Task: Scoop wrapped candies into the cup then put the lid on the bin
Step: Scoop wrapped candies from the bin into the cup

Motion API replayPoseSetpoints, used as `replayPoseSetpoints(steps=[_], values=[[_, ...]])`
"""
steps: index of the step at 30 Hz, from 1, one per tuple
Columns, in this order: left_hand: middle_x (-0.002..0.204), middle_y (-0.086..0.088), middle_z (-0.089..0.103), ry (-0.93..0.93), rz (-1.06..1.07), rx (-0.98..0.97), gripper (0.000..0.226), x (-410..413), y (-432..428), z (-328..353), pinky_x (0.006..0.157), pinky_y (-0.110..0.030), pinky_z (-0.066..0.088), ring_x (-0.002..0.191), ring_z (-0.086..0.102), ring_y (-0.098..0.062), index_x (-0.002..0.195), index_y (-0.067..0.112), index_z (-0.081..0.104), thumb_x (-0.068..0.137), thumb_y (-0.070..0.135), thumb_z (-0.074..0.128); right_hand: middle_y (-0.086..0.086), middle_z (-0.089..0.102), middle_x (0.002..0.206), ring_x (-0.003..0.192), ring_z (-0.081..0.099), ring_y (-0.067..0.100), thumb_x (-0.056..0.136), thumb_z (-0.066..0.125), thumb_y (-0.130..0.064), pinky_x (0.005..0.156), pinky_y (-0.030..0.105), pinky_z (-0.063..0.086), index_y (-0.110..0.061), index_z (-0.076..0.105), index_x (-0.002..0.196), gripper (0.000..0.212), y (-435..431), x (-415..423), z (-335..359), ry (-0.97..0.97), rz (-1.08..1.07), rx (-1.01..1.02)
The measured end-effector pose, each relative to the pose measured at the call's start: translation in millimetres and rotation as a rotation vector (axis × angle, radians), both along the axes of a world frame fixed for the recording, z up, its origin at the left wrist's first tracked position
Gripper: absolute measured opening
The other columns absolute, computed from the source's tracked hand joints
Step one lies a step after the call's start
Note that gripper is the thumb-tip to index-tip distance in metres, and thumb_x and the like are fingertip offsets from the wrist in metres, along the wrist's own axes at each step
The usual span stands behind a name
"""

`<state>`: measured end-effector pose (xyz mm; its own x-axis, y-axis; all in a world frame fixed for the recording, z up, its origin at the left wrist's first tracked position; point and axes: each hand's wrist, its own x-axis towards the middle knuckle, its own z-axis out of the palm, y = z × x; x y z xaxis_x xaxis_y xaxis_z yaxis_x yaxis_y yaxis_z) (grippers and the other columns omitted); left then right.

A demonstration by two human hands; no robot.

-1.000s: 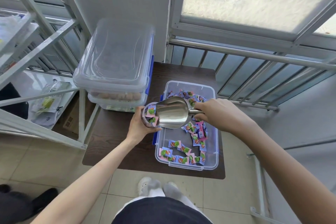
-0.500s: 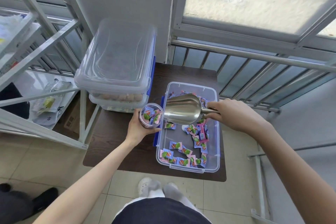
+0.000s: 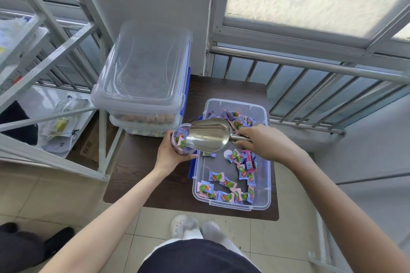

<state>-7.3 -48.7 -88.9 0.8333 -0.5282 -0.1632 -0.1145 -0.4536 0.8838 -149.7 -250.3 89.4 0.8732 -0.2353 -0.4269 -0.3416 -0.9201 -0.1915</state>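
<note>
Left hand (image 3: 170, 155) of mine gripping the clear cup (image 3: 180, 139) at frame centre, right hand (image 3: 264, 144) clenching the metal scoop (image 3: 210, 134) handle, tipping wrapped candies (image 3: 226, 184) into cup, open bin (image 3: 261, 195) lying lower right.

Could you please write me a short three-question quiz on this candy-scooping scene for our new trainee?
1. True or false: the open bin already has its lid on.
2. Which hand holds the cup? A) left hand B) right hand C) neither
3. Fill in: the mouth of the metal scoop is tipped over the ____.

Key
1. False: the bin is open, with wrapped candies showing inside.
2. A: the left hand grips the cup, while the right hand holds the scoop's handle.
3. Cup, held beside the bin's left edge.
</note>
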Motion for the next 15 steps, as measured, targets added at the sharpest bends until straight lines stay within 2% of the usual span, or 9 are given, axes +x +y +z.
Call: replayPoseSetpoints(steps=[2,5,7,11,15], values=[[0.121,-0.001,0.060,0.003,-0.005,-0.001,0.089,0,1,0,0.095,-0.029,0.050,0.113,0.059,-0.017,0.119,0.015,0.044,0.047,0.028,0.094,-0.007,0.047,0.065,0.067,0.050,0.022,0.097,0.044,-0.038,0.048,0.023,0.031,-0.018,0.051,0.089,0.023,-4,-3,2,-0.004,-0.017,0.023],[0.121,-0.002,0.060,0.018,0.008,-0.010,0.087,0,3,0,0.097,-0.033,0.051,0.112,0.059,-0.017,0.118,0.017,0.043,0.048,0.027,0.094,-0.010,0.046,0.062,0.057,0.046,0.013,0.096,0.046,-0.038,0.047,0.024,0.032,-0.021,0.050,0.085,0.021,-9,-8,8,-0.006,-0.036,0.061],[0.120,-0.001,0.060,0.017,0.006,-0.014,0.086,-2,2,0,0.095,-0.030,0.051,0.111,0.059,-0.016,0.118,0.017,0.043,0.049,0.027,0.094,-0.010,0.046,0.061,0.053,0.044,0.009,0.096,0.046,-0.038,0.046,0.023,0.031,-0.019,0.052,0.087,0.023,-6,-7,7,-0.003,-0.025,0.065],[0.115,0.007,0.057,0.004,-0.022,-0.029,0.088,-5,-3,5,0.089,-0.018,0.046,0.108,0.056,-0.010,0.121,0.014,0.045,0.049,0.021,0.095,-0.003,0.049,0.066,0.059,0.048,0.018,0.097,0.044,-0.039,0.046,0.024,0.030,-0.019,0.045,0.083,0.025,8,2,-10,-0.003,0.000,0.053],[0.114,0.005,0.060,0.018,-0.007,-0.029,0.089,-1,-3,5,0.091,-0.024,0.049,0.106,0.058,-0.011,0.120,0.013,0.044,0.047,0.023,0.095,-0.004,0.051,0.065,0.058,0.049,0.018,0.096,0.045,-0.040,0.049,0.027,0.033,-0.019,0.048,0.082,0.026,2,0,-13,-0.016,-0.045,0.113]])
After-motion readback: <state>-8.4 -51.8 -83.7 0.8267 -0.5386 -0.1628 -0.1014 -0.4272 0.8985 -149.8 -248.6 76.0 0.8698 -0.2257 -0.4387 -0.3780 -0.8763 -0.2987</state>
